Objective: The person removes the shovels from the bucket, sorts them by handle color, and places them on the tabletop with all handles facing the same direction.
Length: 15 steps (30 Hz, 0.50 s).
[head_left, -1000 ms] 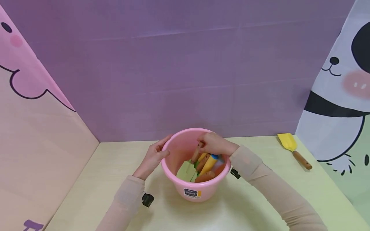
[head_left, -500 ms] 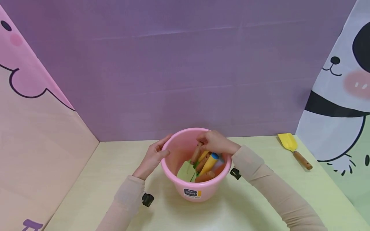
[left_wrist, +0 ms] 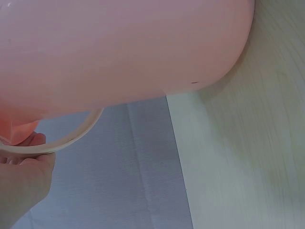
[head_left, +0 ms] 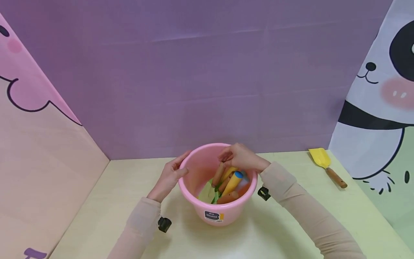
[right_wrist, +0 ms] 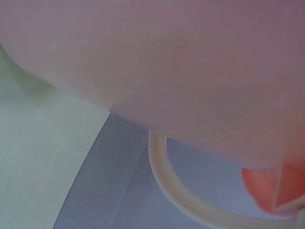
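A pink bucket (head_left: 217, 213) stands on the pale table, with several garden hand tools inside. My left hand (head_left: 168, 178) grips its left rim, thumb inside and fingers outside. In the left wrist view, the left hand (left_wrist: 26, 183) is beside the bucket's pale carrying handle (left_wrist: 71, 138). My right hand (head_left: 240, 158) reaches over the right rim, its loosely bent fingers just above the top of a brown wooden handle (head_left: 218, 175). That handle leans in the bucket near a pale green blade (head_left: 206, 194). A yellow handle with a blue end (head_left: 233, 183) lies beside it.
A yellow hand shovel (head_left: 320, 157) with a wooden handle lies at the table's back right. A purple sheet (head_left: 207, 72) rises behind the table (head_left: 129, 201). Printed cartoon panels stand at left and right, the right one showing a panda (head_left: 372, 144).
The right hand has let go of the brown wooden handle and risen slightly. The handle has dropped a little deeper into the bucket. The left hand stays on the rim.
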Each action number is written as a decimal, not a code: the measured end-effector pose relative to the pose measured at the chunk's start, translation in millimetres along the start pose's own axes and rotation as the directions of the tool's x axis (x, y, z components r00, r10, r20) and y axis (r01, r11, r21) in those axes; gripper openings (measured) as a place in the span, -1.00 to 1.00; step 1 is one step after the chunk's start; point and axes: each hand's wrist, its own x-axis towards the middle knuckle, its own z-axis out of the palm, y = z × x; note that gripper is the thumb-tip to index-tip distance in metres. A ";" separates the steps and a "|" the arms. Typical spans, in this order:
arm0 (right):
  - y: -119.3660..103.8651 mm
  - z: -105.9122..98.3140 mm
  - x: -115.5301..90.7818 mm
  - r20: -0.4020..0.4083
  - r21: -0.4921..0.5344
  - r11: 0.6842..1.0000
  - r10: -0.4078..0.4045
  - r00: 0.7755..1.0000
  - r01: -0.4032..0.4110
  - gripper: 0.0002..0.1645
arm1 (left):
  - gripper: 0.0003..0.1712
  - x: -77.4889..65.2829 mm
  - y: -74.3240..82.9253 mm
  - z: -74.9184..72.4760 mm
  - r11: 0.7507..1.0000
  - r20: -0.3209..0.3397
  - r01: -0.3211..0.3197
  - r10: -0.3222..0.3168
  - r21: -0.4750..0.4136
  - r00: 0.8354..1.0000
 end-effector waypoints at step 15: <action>-0.5 6.2 1.2 0.152 0.114 0.992 0.044 0.987 -0.061 -0.87 | -0.34 2.5 -2.3 -0.7 1.000 -0.010 0.003 -0.003 -0.002 1.000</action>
